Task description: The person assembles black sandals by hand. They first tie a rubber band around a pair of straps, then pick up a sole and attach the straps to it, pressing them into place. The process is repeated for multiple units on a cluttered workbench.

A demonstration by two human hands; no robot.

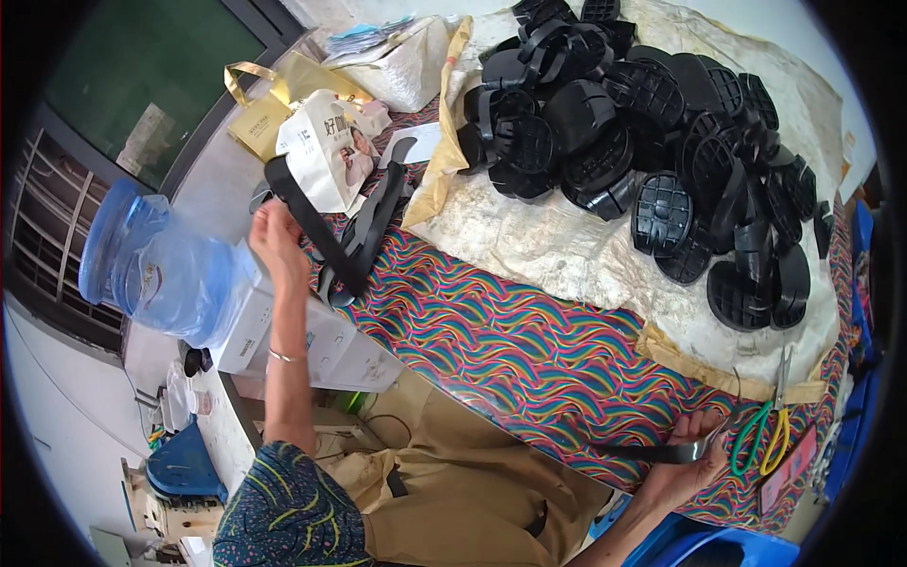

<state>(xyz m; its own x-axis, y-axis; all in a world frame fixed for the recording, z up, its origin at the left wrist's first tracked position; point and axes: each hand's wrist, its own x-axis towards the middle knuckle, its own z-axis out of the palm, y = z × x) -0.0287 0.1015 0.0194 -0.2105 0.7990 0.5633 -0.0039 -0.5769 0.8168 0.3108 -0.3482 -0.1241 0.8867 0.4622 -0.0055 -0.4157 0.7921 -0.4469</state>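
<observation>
My left hand (277, 241) reaches to the table's left part, its fingers closed at the edge of a long black strap (316, 225). That strap lies slantwise over several other black straps (375, 213). Low on the right, my right hand (694, 458) is closed on a shorter, shiny black strap (638, 454), which points left over the table edge. By its fingers a thin dark, curved piece (735, 406) sticks up; its kind is unclear. Scissors with one green and one yellow handle loop (777, 425) lie just right of this hand.
A big heap of black sandal soles with straps (605, 123) covers a whitish sack (548, 246) on the patterned tablecloth (501, 331). Paper bags (326, 151) stand at the back left. A large blue water bottle (179, 269) is at the left. A pink-red flat object (787, 470) lies near the right edge.
</observation>
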